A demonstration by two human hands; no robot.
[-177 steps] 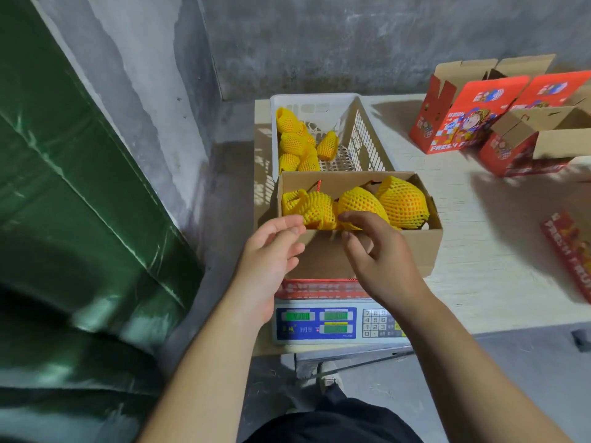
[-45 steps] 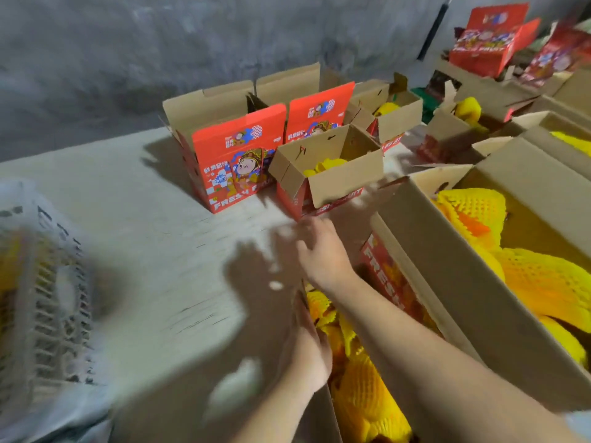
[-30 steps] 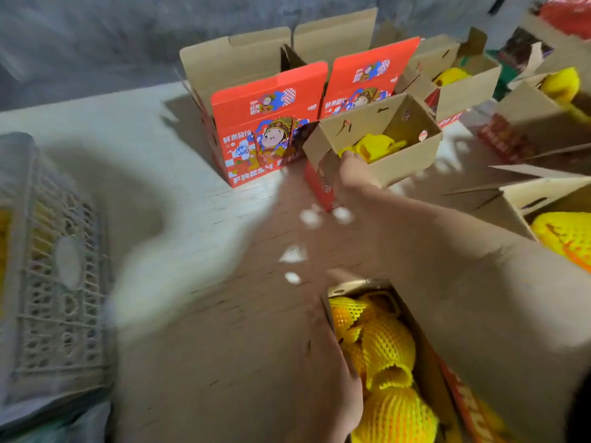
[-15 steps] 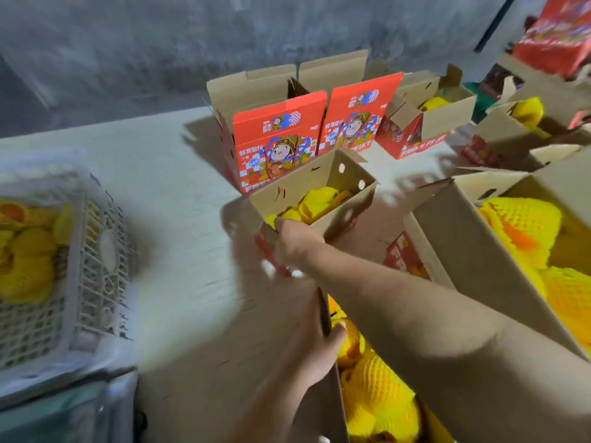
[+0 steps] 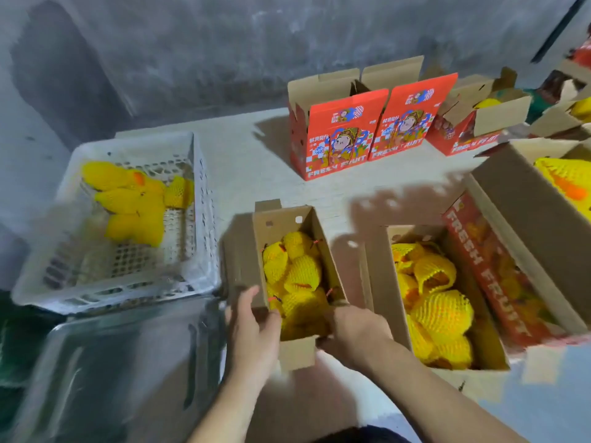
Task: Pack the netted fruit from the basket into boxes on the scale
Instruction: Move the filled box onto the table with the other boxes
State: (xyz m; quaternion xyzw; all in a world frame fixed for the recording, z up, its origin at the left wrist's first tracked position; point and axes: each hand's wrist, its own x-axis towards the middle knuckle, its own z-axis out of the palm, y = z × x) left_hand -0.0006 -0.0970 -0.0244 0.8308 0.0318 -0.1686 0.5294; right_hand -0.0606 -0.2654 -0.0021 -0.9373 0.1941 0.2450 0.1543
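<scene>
I see my left hand point(image 5: 252, 327) curled over the left wall of a small open brown cardboard box point(image 5: 289, 238), thumb inside and fingers outside. My right hand point(image 5: 355, 330) grips the right wall of the same box near its front corner. The box sits on the pale worktop point(image 5: 249, 174) near its front edge, and it is full of yellow foam-netted fruit point(image 5: 297, 276). Just left of it is the white plastic basket point(image 5: 201, 225) at the worktop's left edge, with a few more netted fruit point(image 5: 128, 203) inside. The shiny metal scale pan point(image 5: 105, 372) is in front of the basket. Just right of my box stands a bigger open brown box point(image 5: 380, 282) packed with netted fruit. Two tall red printed boxes point(image 5: 367, 126) stand open near the back edge.
</scene>
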